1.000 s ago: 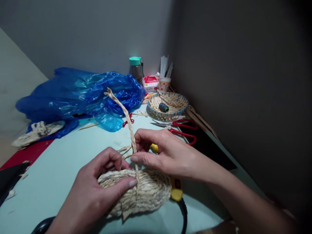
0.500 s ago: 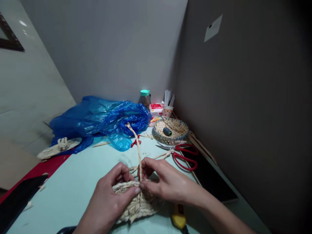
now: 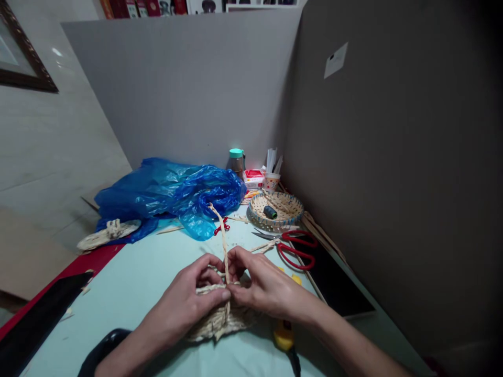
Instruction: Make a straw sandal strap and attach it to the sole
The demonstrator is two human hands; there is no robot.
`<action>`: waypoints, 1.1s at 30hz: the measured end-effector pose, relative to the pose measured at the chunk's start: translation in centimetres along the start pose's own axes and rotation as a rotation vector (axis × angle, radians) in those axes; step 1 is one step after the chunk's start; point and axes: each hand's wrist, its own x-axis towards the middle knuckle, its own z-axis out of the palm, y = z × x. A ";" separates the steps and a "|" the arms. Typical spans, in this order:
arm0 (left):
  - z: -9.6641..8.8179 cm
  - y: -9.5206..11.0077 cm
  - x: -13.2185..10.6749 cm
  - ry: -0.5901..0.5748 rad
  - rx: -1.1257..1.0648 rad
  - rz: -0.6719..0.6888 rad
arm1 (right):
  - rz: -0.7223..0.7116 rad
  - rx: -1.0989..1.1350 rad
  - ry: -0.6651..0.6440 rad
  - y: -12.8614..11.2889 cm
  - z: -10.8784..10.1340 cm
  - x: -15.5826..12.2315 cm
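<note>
A woven piece of braided straw [image 3: 220, 324] lies on the table under both hands, its near edge ragged with short ends. My left hand [image 3: 188, 298] grips its upper edge, thumb on top and fingers curled behind. My right hand [image 3: 259, 285] pinches at the same edge, just right of the left thumb. Between the two hands a straw cord [image 3: 223, 241] rises upright, its tip bent over. The right fingers close around the cord's base, partly hiding it. Right of the hands lie red-handled scissors [image 3: 296, 248], blades pointing left. A yellow-and-black tool [image 3: 283, 337] rests under my right forearm.
A blue plastic bag [image 3: 168, 188] fills the back left, with a woven straw sole [image 3: 110, 234] before it. A shallow basket [image 3: 275, 214] holds a dark thread spool [image 3: 270, 211]. Behind stand a jar [image 3: 236, 162], a tissue pack [image 3: 253, 179] and a paper cup [image 3: 272, 181]. Grey partitions [image 3: 188, 89] enclose the table.
The camera view has tilted up, showing a shelf above the partition. Both hands remain at the woven edge, the left fingers now nearer the cord. The cord still stands upright.
</note>
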 end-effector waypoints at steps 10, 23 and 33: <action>-0.8 -0.3 1.6 -0.140 0.008 0.018 | -0.024 0.040 0.015 0.1 -0.1 0.0; -1.4 -1.4 1.5 -0.142 -0.007 -0.062 | 0.061 0.097 -0.022 -0.1 0.8 0.6; -0.9 -2.1 1.5 -0.087 -0.001 -0.036 | 0.094 -0.095 0.040 -0.9 1.5 0.3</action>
